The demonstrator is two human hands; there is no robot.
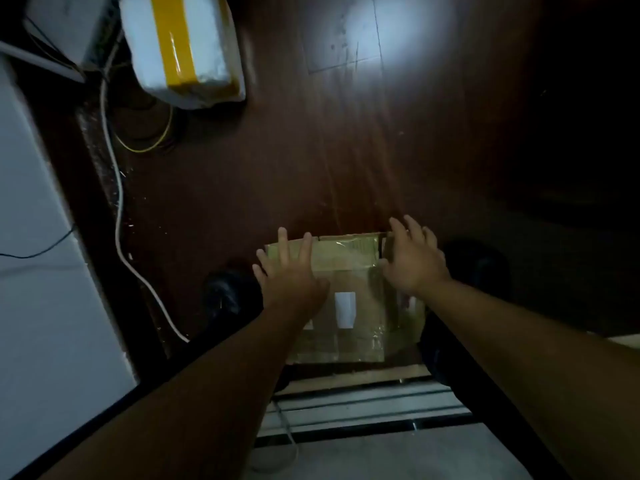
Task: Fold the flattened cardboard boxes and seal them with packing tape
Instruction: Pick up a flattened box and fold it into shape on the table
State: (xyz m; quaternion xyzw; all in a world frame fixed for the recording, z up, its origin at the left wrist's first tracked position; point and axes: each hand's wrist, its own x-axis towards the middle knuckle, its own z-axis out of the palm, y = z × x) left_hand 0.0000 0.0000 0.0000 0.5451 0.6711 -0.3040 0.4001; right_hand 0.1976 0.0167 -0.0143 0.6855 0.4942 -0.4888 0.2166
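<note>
The scene is dim, with most of the dark wooden floor [242,188] sunk in shadow. One bright patch of glare sits on the floor near its far edge, a soft white bloom that fades outward; the right side falls almost to black. The white package [183,46] with yellow tape at the far left corner catches enough light to show a sheen on the tape. The tape on the box [346,258] gives a faint shine. Both hands, left hand [291,275] and right hand [414,261], are softly blurred, as are the floor grain and the wall [41,237] at the left. Straight lines bow toward the edges from the wide lens, and the corners darken.
</note>
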